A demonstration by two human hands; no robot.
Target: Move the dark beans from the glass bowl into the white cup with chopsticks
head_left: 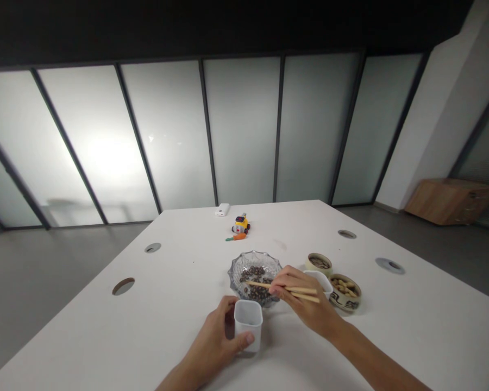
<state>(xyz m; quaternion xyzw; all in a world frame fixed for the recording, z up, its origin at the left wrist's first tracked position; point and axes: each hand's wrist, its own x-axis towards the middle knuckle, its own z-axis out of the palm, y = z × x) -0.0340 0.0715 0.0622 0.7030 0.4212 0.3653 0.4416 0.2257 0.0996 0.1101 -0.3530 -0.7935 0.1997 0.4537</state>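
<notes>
The left hand wraps around a square white cup, thumb across its near face, keeping it upright; whether its base rests on the surface is hard to tell. It stands at the near edge of a fluted glass bowl, probably so that mouth and bowl lie close together. The right hand grips wooden chopsticks from the right, angled left so their tips reach over the dark bean-like pieces inside the bowl; that slant likely keeps the fingers clear of the rim. Whether the tips pinch a piece is too small to see.

Just beyond the right hand, a white container is partly hidden by it, beside a patterned bowl of peanuts and, farther, a round pot with darker contents. This cluster probably crowds the right wrist's space. Between the hands and the glass bowl nothing else stands in the way. On the far side sit an orange carrot-shaped piece, a yellow toy vehicle and a white box, all well apart from the hands.
</notes>
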